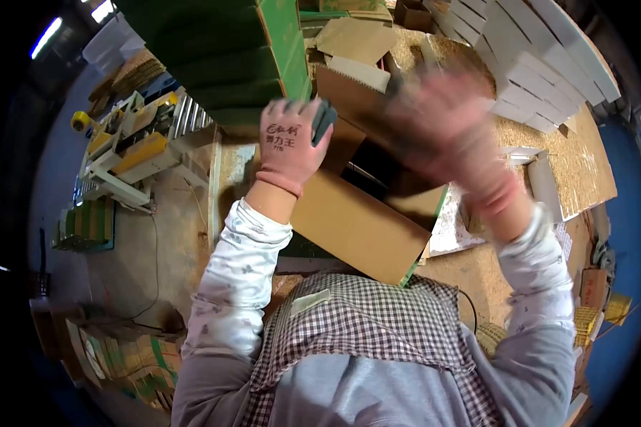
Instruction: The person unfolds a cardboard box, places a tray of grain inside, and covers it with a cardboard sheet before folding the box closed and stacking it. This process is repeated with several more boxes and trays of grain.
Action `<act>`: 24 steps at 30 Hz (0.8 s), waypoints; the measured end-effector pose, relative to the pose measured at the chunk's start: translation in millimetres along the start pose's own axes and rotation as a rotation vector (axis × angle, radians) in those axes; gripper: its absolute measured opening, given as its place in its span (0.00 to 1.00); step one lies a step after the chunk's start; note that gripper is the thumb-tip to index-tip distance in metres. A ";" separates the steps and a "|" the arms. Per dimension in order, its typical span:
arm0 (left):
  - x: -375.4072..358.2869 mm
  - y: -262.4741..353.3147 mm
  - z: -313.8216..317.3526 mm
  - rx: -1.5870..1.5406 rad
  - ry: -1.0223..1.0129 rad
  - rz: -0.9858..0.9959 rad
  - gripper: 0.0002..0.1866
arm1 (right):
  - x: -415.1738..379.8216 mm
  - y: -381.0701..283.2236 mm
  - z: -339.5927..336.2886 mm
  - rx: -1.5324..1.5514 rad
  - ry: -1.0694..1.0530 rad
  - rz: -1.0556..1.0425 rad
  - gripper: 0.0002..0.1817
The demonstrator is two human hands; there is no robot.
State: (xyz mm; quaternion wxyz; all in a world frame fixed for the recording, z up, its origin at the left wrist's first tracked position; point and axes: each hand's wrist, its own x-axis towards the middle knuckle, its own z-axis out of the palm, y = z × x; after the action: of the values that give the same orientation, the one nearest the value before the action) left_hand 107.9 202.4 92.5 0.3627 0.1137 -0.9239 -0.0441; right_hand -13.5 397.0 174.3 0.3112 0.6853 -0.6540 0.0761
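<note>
A cardboard box [360, 231] lies at a slant in front of my body, with dark openings between its flaps. My left hand [292, 142], in a pink glove with dark fingertips, is at the box's upper left edge near a raised flap. Its fingers are bent, and what they may hold is hidden. Over the right side of the box is my right hand [445, 124], also gloved in pink. Motion smears its fingers, so their pose and anything in them cannot be made out.
Green boxes [285, 50] stand stacked behind my left hand. White cartons [548, 78] are piled at the upper right beside a speckled worktop [584, 164]. A roller machine [139, 139] stands at the left. Bundled cardboard [132, 363] lies at the lower left.
</note>
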 end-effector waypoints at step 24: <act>-93.3 -12.1 -16.6 -0.898 -0.168 -0.612 0.25 | -45.1 -28.6 42.2 0.500 -0.993 0.087 0.31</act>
State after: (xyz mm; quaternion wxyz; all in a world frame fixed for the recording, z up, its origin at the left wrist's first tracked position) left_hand 187.7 213.2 41.1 0.2710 0.2071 -0.7648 -0.5465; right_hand -5.4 411.7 108.4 -0.2099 0.6642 -0.7118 -0.0902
